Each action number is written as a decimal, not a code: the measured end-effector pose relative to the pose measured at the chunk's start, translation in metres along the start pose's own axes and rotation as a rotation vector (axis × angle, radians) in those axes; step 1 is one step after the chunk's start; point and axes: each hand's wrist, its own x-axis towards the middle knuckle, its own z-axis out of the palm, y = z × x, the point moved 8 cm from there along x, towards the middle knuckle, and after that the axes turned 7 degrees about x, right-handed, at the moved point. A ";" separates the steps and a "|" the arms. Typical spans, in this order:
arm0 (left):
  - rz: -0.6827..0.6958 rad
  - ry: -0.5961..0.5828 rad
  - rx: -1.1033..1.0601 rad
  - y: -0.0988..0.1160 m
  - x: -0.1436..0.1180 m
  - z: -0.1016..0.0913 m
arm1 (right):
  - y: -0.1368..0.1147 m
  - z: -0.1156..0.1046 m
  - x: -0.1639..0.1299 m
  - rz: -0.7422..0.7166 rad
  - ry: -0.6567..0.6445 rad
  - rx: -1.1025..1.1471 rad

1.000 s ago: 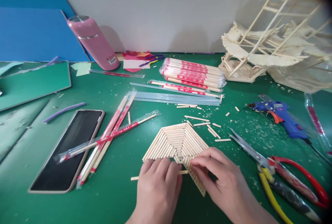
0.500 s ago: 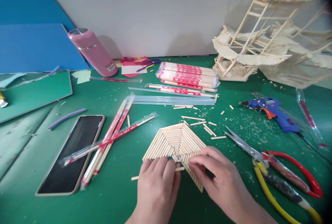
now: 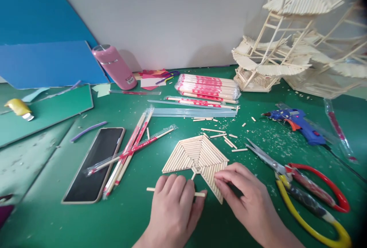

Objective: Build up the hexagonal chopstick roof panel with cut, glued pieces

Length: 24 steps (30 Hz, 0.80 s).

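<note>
Ridged, matt pale wood makes up the fan-shaped panel (image 3: 197, 148). Glossy, crinkled clear plastic wraps the stick bundle (image 3: 208, 85). The table (image 3: 134, 221) is smooth with a slight sheen, the scissor blades (image 3: 264, 157) shiny metal, the pink bottle (image 3: 117, 70) glossy, the phone screen (image 3: 100, 148) glassy.

The left hand (image 3: 173, 206) held a thin pale wooden stick (image 3: 200, 194) near the fan-shaped wooden panel (image 3: 197, 152); the right hand (image 3: 243, 194) touched the panel's right edge.

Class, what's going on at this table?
A person's left hand holds a loose stick crosswise, while the right hand touches the right edge of a fan-shaped panel of sticks. The panel lies on the green table, open on its near side. A blue glue gun and scissors lie to the right.
</note>
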 end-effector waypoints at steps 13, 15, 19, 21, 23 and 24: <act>-0.020 -0.081 0.380 -0.058 -0.045 -0.014 | 0.004 -0.005 -0.019 0.049 0.024 0.056; -0.015 -0.064 0.388 -0.059 -0.048 -0.016 | 0.005 -0.004 -0.020 0.056 0.026 0.060; 0.007 -0.027 0.375 -0.055 -0.042 -0.020 | 0.006 -0.002 -0.021 0.069 0.012 0.079; 0.010 -0.001 0.366 -0.049 -0.033 -0.023 | 0.006 -0.002 -0.021 0.073 0.010 0.085; 0.021 0.022 0.301 -0.038 -0.023 -0.024 | 0.006 -0.003 -0.021 0.084 0.006 0.088; 0.034 0.007 0.246 -0.032 -0.017 -0.021 | 0.006 -0.003 -0.021 0.092 0.002 0.089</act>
